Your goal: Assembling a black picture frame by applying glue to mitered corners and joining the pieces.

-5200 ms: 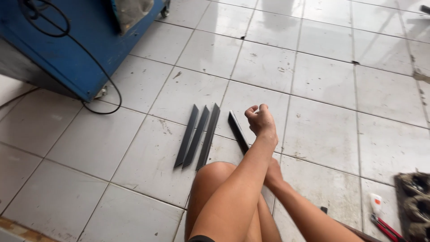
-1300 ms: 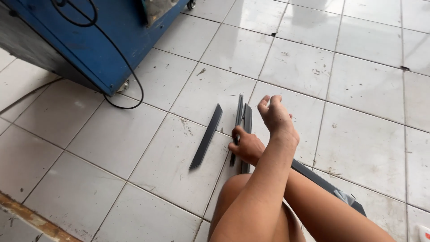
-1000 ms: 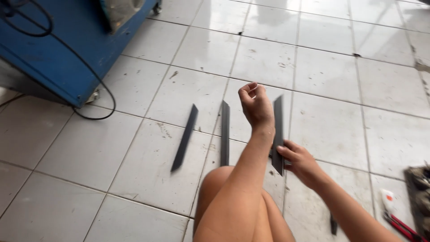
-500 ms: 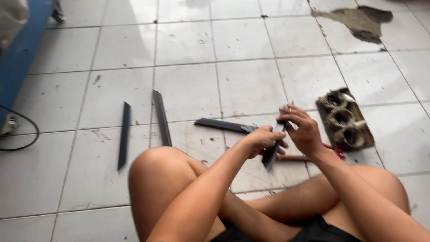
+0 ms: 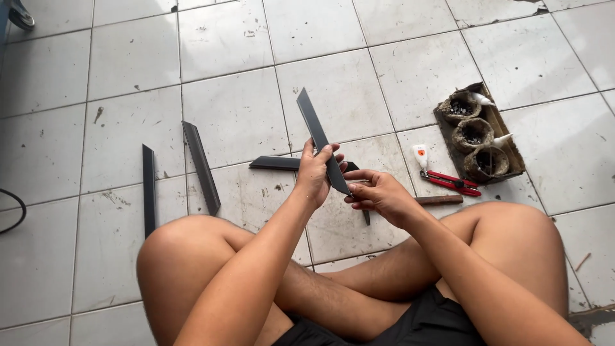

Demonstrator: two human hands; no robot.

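Black strip (image 5: 318,140) sits in our left hand (image 5: 316,174), fingers wrapped round its lower part, upper end tilted up and away off the floor so the near end is reachable. Our right hand (image 5: 378,192) pinches that near end. Left of the held strip lie two more strips (image 5: 201,166) (image 5: 148,189); another (image 5: 274,163) lies behind the hands. Right of it: glue bottle (image 5: 420,156), red cutter (image 5: 451,183), cardboard tray (image 5: 507,144). Raised knees crowd the work.
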